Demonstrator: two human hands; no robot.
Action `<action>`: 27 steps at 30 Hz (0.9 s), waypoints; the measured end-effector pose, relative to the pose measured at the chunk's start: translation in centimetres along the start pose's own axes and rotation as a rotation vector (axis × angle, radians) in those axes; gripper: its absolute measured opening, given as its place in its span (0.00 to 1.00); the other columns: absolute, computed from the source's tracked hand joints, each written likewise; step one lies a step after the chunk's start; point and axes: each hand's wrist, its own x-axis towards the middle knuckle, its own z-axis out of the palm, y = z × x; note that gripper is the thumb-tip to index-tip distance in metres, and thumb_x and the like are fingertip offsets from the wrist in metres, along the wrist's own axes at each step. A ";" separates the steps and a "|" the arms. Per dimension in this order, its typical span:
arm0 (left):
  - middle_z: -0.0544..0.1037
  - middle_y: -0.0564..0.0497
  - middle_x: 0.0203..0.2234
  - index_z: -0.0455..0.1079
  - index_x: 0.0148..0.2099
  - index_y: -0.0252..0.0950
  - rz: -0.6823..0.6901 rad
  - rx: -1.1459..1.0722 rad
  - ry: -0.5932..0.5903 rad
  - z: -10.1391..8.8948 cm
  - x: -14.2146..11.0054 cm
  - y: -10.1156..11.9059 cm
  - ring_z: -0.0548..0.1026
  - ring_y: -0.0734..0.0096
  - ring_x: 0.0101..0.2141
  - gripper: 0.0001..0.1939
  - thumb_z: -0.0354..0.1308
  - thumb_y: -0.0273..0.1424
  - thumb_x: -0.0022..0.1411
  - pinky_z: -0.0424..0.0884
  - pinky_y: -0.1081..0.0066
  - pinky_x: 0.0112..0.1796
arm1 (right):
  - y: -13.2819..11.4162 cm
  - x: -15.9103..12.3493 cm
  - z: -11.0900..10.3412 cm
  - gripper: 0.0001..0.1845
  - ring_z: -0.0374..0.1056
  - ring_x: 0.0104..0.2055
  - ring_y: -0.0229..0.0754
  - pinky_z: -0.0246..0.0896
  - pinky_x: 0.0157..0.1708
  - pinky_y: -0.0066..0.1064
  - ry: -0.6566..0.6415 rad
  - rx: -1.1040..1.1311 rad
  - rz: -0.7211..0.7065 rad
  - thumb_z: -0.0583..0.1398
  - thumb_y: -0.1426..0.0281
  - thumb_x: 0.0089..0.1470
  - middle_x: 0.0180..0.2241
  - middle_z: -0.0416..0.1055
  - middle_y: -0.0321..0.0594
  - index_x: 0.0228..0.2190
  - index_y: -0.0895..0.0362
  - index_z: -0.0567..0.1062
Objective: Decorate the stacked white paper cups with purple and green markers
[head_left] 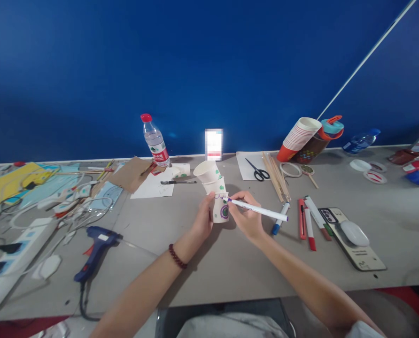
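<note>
My left hand [204, 218] is closed around the side of a white paper cup [221, 213] marked with purple and green drawings. That cup joins a column of white paper cups [213, 184] with green spots, which leans away toward the back left. In my right hand [247, 217] is a white marker with purple ends [259, 208], pinched near its tip. The tip meets the cup near its upper rim, beside a purple line. Whether it touches the surface is too small to tell.
Left are a blue glue gun [98, 251], a power strip [19, 263] with tangled cables, and a water bottle [155, 143]. Right are scissors [259, 171], wooden sticks [276, 176], stacked cups [299, 138], a red cutter [302, 218], several markers [310, 230] and a phone [353, 244].
</note>
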 end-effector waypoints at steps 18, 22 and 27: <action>0.81 0.45 0.39 0.75 0.44 0.33 -0.044 -0.100 0.054 0.0 0.2 -0.1 0.78 0.64 0.38 0.22 0.59 0.46 0.59 0.70 0.69 0.42 | 0.3 0.3 0.4 0.09 0.73 0.31 0.42 0.70 0.34 0.35 0.060 0.299 0.185 0.62 0.62 0.53 0.28 0.71 0.37 0.31 0.54 0.70; 0.81 0.46 0.34 0.75 0.42 0.33 -0.049 -0.093 0.030 0.1 0.0 0.0 0.78 0.65 0.34 0.21 0.62 0.46 0.57 0.70 0.69 0.39 | 0.2 0.3 0.4 0.09 0.72 0.30 0.42 0.69 0.32 0.34 0.058 0.293 0.160 0.62 0.62 0.53 0.28 0.71 0.37 0.31 0.54 0.70; 0.81 0.46 0.34 0.75 0.42 0.33 -0.041 -0.099 0.054 0.0 0.1 -0.1 0.78 0.65 0.34 0.19 0.63 0.44 0.56 0.70 0.69 0.38 | 0.3 0.1 0.4 0.06 0.69 0.29 0.40 0.67 0.30 0.32 0.061 0.162 0.077 0.62 0.65 0.53 0.28 0.71 0.37 0.31 0.54 0.71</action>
